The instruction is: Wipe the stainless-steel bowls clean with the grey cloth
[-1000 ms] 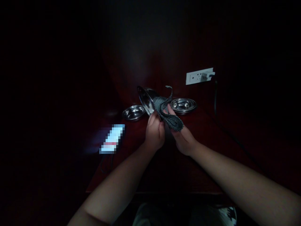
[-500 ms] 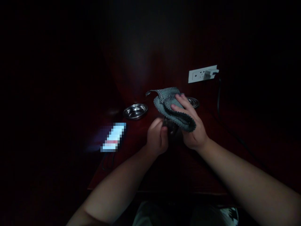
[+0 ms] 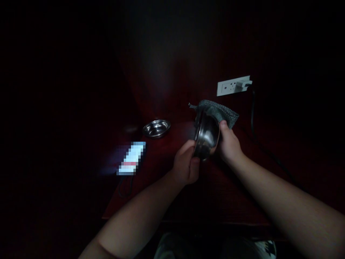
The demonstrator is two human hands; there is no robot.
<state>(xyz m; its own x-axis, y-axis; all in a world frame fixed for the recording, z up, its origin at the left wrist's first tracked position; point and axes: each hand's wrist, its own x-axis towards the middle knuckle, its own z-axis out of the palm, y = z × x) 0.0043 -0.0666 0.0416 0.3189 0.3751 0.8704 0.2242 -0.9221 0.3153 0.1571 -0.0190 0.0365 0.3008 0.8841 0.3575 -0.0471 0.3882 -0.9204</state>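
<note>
A shiny metal bowl is tipped on its side above the dark red table, its rounded outside toward the right. My left hand pinches its rim at the lower left, thumb on the near side. My right hand grips a grey-green cloth with a checkered edge, behind and to the right of the bowl. The cloth lies against the bowl's far side; most of my right fingers are hidden behind bowl and cloth.
Another shallow metal bowl sits on the table to the left. Nearer stands a lit phone, its screen blurred out, with a cable below it. A wall socket holds a plug with a black cord. The surroundings are very dark.
The bowl has turned so its outside now shows, where the cloth covered it before. My right hand and the cloth have moved to the bowl's far right side. My left hand shifted slightly right.
</note>
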